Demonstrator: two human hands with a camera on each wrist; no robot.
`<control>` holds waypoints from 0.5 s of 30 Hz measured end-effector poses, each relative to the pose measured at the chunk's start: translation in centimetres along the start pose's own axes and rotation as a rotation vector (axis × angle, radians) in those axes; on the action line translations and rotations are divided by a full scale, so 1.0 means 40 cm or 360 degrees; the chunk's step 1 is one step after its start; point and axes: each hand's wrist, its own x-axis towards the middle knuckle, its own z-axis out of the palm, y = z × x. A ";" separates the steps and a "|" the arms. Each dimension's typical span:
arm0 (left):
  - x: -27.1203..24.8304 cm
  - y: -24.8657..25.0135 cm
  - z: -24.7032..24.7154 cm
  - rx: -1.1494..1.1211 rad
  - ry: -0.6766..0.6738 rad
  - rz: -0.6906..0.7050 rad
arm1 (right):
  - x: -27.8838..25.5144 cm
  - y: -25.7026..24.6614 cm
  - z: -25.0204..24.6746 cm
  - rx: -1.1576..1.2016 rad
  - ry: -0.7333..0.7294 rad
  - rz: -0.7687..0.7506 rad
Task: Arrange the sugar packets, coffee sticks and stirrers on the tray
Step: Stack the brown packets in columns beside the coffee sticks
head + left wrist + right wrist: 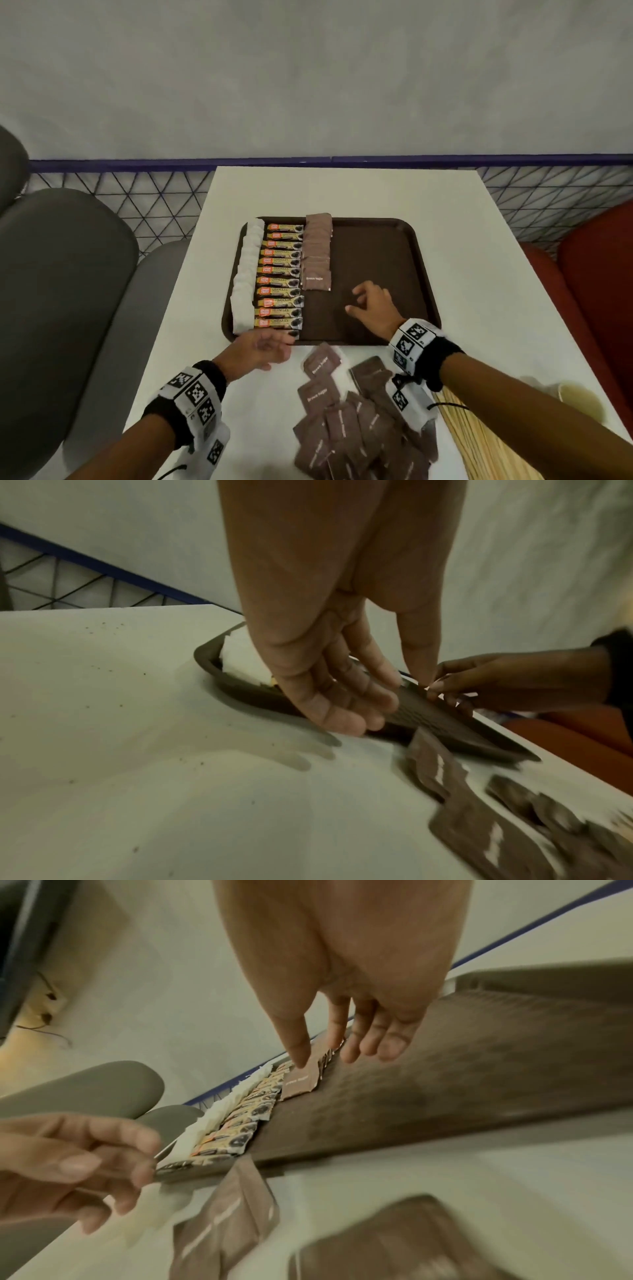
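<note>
Both hands (265, 347) (371, 305) loose, holding nothing: lift one brown sugar packet (320, 365) near the tray's (394, 236) near edge, lay overlapping the brown row's (317, 255) nearest packet.

Right half of brown plastic tray (404, 260) floor bare, open to reach; left half filled by packet rows; loose pile of brown sugar packets (356, 421) crowds near table edge; bundle of wooden stirrers (479, 442) beside it.

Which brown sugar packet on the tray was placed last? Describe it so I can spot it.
Start at the brown tray and find its third column from the left, the brown sugar packets. The nearest packet lies on top of that overlapping row, the only one whose whole face and "Brown Sugar" print show.
</note>
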 end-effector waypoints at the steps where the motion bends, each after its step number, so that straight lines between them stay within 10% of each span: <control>1: -0.006 -0.007 0.012 0.0077 -0.0052 0.0002 | -0.025 0.017 -0.011 0.0009 -0.0084 -0.0025; 7: -0.046 -0.040 0.094 0.0606 -0.0120 -0.0029 | -0.159 0.094 -0.062 -0.0235 -0.0662 -0.0071; 15: -0.026 -0.038 0.178 0.0774 0.0063 -0.0036 | -0.243 0.111 -0.043 -0.0597 -0.0804 0.0215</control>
